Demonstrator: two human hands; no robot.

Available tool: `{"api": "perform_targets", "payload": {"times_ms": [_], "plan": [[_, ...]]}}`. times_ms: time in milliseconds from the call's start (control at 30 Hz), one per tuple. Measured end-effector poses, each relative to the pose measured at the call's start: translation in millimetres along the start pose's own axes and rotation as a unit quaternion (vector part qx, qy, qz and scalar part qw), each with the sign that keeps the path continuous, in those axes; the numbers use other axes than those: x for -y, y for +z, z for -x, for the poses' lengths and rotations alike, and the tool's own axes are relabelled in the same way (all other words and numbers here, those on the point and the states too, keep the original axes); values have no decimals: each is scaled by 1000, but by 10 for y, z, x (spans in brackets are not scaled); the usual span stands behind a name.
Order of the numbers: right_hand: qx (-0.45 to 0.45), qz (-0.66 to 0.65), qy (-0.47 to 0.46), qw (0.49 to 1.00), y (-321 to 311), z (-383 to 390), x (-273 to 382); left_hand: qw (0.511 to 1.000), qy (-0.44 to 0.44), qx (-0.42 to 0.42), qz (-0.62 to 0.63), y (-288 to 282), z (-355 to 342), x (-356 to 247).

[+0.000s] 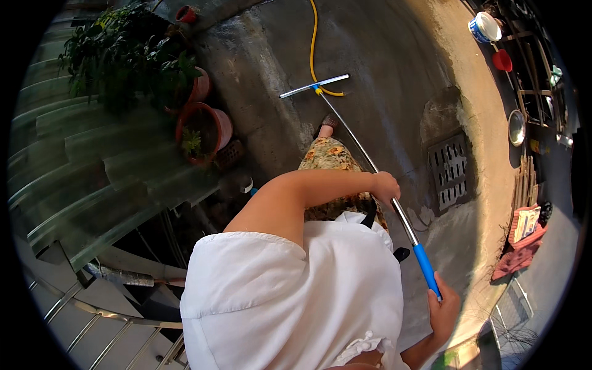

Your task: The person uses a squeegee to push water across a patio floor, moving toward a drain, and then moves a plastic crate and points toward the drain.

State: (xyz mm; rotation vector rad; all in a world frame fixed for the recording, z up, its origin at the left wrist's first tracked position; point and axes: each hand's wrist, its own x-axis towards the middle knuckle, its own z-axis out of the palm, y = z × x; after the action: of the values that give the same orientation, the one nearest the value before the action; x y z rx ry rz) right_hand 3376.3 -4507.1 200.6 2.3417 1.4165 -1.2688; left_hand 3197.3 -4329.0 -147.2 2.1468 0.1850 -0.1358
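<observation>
A long squeegee with a steel pole (pixel 349 132) and blue handle (pixel 425 267) runs diagonally across the view. My left hand (pixel 386 188) is closed round the middle of the pole, and my right hand (pixel 443 306) grips the end of the blue handle. The squeegee head (pixel 296 90) rests on the wet concrete (pixel 382 68), across a yellow hose (pixel 314 40). My foot (pixel 327 126) shows in a sandal below the head, under a floral garment.
Potted plants (pixel 203 129) line the left, beside glass panels (pixel 74 160) and a steel railing (pixel 123 320). A drain grate (pixel 448 169) lies right of the pole. Buckets (pixel 485 28), a metal basin (pixel 517 129), wood and red pieces (pixel 518 253) are along the right edge.
</observation>
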Motion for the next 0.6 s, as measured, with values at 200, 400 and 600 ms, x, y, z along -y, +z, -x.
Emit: {"api": "perform_targets", "payload": {"times_ms": [200, 400, 600], "plan": [[-68, -192, 64, 977, -3, 526, -805, 995, 16, 80, -57, 119, -458, -656], [-164, -217, -9, 962, 450, -116, -841, 990, -68, -10, -125, -239, -522, -15], [-135, -89, -52, 985, 993, -945, -113, 978, -102, -8, -180, -361, -378, 1154]]}}
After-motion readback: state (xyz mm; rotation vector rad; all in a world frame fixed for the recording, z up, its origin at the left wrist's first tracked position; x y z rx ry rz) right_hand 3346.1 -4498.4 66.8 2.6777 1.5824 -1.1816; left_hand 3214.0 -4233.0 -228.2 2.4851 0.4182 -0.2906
